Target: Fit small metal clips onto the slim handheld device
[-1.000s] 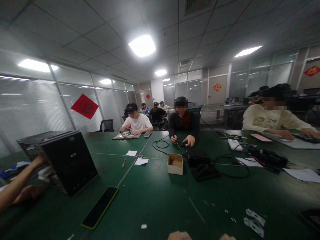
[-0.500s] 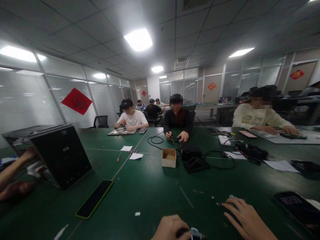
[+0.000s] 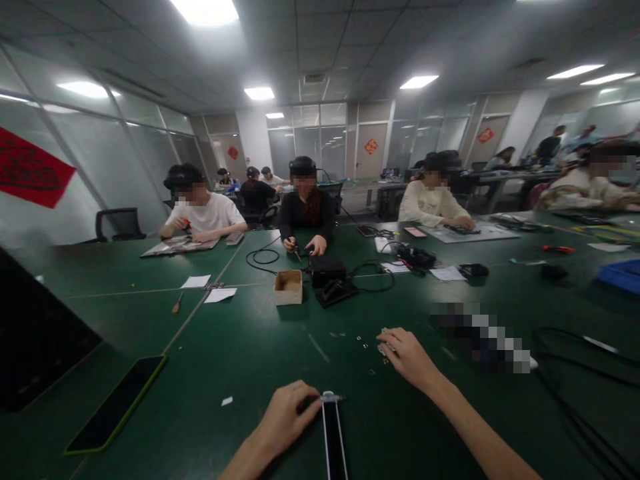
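My left hand (image 3: 291, 412) is closed, with its thumb and fingers at the near end of a long, narrow dark bar with pale edges (image 3: 334, 437). A small silvery part lies across that end; its kind is unclear. Farther forward and to the right, my right hand (image 3: 409, 357) rests low over the table. Its bent fingers are on a small silvery piece (image 3: 384, 331), partly hidden under the fingertips. Several tiny metal pieces (image 3: 365, 346) lie scattered just left of those fingers.
On the green table (image 3: 200, 373) are a phone in a green-edged case (image 3: 117, 403), a small cardboard box (image 3: 289, 293), black devices with cables (image 3: 327, 273), a brush (image 3: 177, 303) and a blue tray (image 3: 620, 275). A dark case (image 3: 40, 333) stands at left. Co-workers sit opposite.
The view has turned right and down, so more of both arms shows. The narrow bar at my left hand has come into sight. My right hand's fingers have bent onto the small pieces.
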Available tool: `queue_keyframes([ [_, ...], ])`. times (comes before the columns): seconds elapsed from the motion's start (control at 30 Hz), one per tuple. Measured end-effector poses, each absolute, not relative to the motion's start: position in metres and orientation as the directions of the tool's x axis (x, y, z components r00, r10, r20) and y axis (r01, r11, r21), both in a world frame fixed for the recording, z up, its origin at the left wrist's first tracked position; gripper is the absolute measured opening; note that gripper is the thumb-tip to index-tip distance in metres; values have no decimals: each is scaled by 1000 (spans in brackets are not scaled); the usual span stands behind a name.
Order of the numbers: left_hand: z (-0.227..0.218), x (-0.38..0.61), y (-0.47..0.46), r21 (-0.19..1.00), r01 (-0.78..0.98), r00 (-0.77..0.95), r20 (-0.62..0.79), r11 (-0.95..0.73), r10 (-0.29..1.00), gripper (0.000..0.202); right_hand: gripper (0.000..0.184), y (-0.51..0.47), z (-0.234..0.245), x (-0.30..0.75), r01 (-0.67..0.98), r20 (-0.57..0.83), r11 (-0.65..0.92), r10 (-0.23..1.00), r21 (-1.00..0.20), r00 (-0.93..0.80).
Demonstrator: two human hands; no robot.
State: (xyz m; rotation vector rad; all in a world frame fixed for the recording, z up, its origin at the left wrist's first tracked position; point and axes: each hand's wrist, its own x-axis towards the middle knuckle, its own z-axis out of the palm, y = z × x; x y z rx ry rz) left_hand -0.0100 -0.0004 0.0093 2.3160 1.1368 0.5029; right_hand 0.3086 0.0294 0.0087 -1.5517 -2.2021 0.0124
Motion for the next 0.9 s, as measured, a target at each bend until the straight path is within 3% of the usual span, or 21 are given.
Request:
queue_keyframes([
  [0.27, 17, -10, -3, 586, 620, 604, 68, -522, 794, 25, 26, 39, 12, 296, 894, 248, 371, 917, -252, -311],
  [0.43, 19, -11, -3, 589, 611, 612, 70, -528, 788, 24, 23, 55, 30, 284, 894, 56, 413, 911, -177, -409],
  [0.67, 9, -14, -4, 564, 627, 603, 86, -537, 793, 21, 15, 67, 48, 282, 910, -171, 312, 915, -273, -365],
  [0.9, -2, -17, 2, 520, 598, 647, 136, -610, 750, 22, 11, 65, 61, 275, 896, -185, 349, 895, -274, -406],
])
